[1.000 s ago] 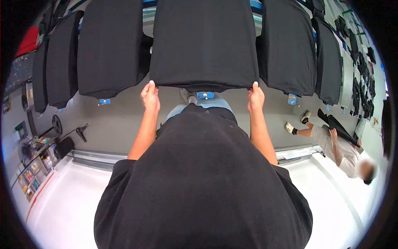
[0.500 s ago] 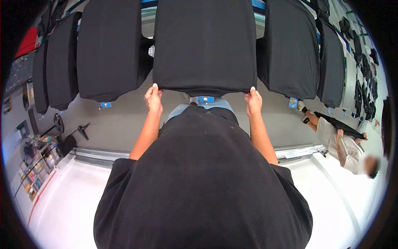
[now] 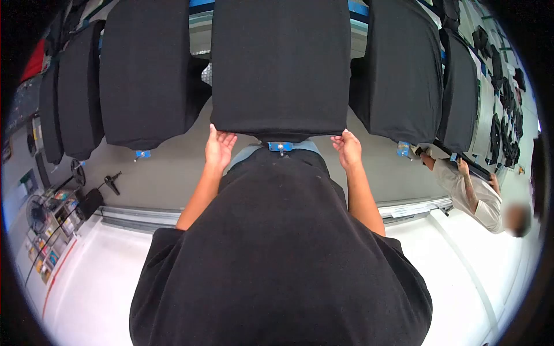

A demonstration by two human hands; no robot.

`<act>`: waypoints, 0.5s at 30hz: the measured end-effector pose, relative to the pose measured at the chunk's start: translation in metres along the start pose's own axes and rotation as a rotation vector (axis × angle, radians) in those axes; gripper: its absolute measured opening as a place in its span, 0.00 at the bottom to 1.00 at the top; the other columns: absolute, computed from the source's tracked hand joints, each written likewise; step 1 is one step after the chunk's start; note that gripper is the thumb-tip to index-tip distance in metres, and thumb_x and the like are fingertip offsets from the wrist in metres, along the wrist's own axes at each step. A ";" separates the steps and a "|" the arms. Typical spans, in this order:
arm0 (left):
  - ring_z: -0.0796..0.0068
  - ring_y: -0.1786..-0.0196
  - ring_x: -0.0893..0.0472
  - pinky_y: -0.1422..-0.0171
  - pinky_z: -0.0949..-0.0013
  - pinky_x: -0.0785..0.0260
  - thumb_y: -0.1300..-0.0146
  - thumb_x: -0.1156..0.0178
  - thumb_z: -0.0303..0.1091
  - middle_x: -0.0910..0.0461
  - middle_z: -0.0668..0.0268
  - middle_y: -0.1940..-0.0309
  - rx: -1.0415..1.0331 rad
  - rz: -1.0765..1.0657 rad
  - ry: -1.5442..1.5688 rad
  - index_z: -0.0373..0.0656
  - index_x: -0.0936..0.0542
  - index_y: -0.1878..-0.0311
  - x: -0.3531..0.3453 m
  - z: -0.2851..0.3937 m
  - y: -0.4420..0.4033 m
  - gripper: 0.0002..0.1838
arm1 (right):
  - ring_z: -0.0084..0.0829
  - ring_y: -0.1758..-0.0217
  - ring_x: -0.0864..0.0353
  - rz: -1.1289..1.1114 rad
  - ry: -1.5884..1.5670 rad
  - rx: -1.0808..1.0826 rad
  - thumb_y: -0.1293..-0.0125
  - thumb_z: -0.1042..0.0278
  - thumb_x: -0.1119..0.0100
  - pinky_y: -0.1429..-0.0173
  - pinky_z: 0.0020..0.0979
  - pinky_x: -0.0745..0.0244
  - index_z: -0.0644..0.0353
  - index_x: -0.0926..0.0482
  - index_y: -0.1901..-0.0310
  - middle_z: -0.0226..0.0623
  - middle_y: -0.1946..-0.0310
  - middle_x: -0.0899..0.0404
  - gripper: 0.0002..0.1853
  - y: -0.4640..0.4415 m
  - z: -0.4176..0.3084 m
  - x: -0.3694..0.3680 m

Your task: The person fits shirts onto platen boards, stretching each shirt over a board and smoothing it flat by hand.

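Observation:
A black T-shirt [image 3: 280, 69] lies smoothly stretched over a flat board in front of me, its hem along the near edge. At the hem's left corner is my left hand [image 3: 218, 151], palm up, with the thumb raised and the fingers spread apart. My right hand [image 3: 348, 151] is at the right corner, thumb and fingers pinched together at the hem. Below the middle of the hem, a blue bracket [image 3: 281, 147] with a metal bolt shows. The board itself is hidden under the cloth.
More black shirts cover boards at left [image 3: 144, 75] and right [image 3: 401, 75], with blue brackets beneath. A co-worker [image 3: 470, 187] at the right holds dark cloth. Dark garments [image 3: 496, 132] hang beyond. A fan [image 3: 38, 214] and a shelf [image 3: 55, 239] stand at left.
My left hand's fingers have opened away from the hem. My right hand stays by its corner with a slightly changed grip. The co-worker has shifted and leans nearer the boards.

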State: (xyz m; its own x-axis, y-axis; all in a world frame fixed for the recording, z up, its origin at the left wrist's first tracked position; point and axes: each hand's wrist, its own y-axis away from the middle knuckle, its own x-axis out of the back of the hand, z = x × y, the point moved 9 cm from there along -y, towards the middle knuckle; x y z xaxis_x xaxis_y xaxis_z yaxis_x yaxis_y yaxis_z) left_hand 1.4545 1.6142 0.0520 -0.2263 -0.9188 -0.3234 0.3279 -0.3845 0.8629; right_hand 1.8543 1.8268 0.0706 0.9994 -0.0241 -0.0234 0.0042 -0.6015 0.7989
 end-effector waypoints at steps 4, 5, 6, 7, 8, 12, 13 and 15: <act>0.63 0.40 0.26 0.30 0.54 0.34 0.23 0.47 0.55 0.25 0.63 0.44 -0.067 -0.020 0.072 0.42 0.28 0.37 -0.002 0.004 -0.008 0.26 | 0.29 0.62 0.17 -0.017 -0.003 -0.025 0.20 0.61 0.52 0.55 0.32 0.26 0.56 0.24 0.61 0.32 0.68 0.20 0.11 -0.009 0.003 0.000; 0.65 0.41 0.25 0.32 0.56 0.33 0.23 0.47 0.55 0.25 0.64 0.44 -0.099 -0.019 0.066 0.43 0.27 0.38 0.000 0.006 -0.009 0.26 | 0.31 0.60 0.17 -0.041 -0.017 -0.044 0.21 0.61 0.53 0.52 0.35 0.26 0.56 0.24 0.60 0.33 0.67 0.20 0.11 -0.010 0.006 -0.001; 0.67 0.42 0.25 0.34 0.57 0.33 0.24 0.46 0.55 0.24 0.65 0.44 -0.132 -0.018 0.060 0.44 0.27 0.38 0.000 0.009 -0.009 0.25 | 0.32 0.57 0.17 -0.066 -0.031 -0.062 0.21 0.61 0.53 0.50 0.37 0.25 0.56 0.24 0.59 0.34 0.66 0.20 0.11 -0.011 0.007 -0.003; 0.67 0.42 0.25 0.34 0.57 0.33 0.24 0.46 0.55 0.24 0.65 0.44 -0.133 -0.020 0.062 0.44 0.27 0.38 0.000 0.010 -0.009 0.25 | 0.32 0.57 0.17 -0.066 -0.030 -0.059 0.21 0.61 0.53 0.50 0.37 0.25 0.56 0.24 0.59 0.34 0.66 0.20 0.11 -0.013 0.005 -0.001; 0.68 0.45 0.23 0.38 0.59 0.30 0.23 0.46 0.54 0.22 0.66 0.48 -0.145 -0.005 0.008 0.44 0.25 0.40 0.002 0.011 -0.009 0.24 | 0.31 0.60 0.16 -0.097 -0.005 -0.082 0.21 0.63 0.55 0.53 0.35 0.25 0.56 0.24 0.59 0.33 0.66 0.19 0.11 -0.014 0.004 -0.001; 0.71 0.57 0.19 0.47 0.64 0.27 0.23 0.46 0.52 0.17 0.68 0.61 -0.218 0.218 -0.378 0.41 0.20 0.49 0.029 0.028 -0.034 0.21 | 0.25 0.66 0.19 -0.075 0.305 -0.182 0.23 0.62 0.51 0.57 0.32 0.25 0.59 0.22 0.59 0.33 0.67 0.18 0.11 -0.014 -0.019 0.000; 0.71 0.57 0.19 0.47 0.64 0.27 0.23 0.46 0.52 0.17 0.68 0.61 -0.224 0.219 -0.372 0.41 0.20 0.49 0.035 0.032 -0.047 0.21 | 0.25 0.66 0.19 -0.081 0.308 -0.178 0.23 0.62 0.51 0.57 0.32 0.25 0.59 0.22 0.59 0.33 0.67 0.18 0.11 -0.025 -0.025 0.000; 0.78 0.65 0.23 0.56 0.71 0.31 0.23 0.44 0.47 0.20 0.72 0.68 -0.697 0.389 -0.766 0.42 0.20 0.57 0.034 0.084 -0.050 0.17 | 0.20 0.67 0.23 0.062 0.683 0.323 0.25 0.61 0.44 0.58 0.29 0.26 0.62 0.20 0.60 0.31 0.68 0.19 0.12 -0.047 -0.077 -0.003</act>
State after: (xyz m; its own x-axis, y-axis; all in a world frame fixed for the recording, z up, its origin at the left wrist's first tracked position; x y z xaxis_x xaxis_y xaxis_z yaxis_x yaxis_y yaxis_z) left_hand 1.3539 1.6093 0.0305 -0.4248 -0.7819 0.4561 0.8900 -0.2687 0.3683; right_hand 1.8534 1.9166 0.0799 0.7967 0.3709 0.4772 0.0422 -0.8217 0.5683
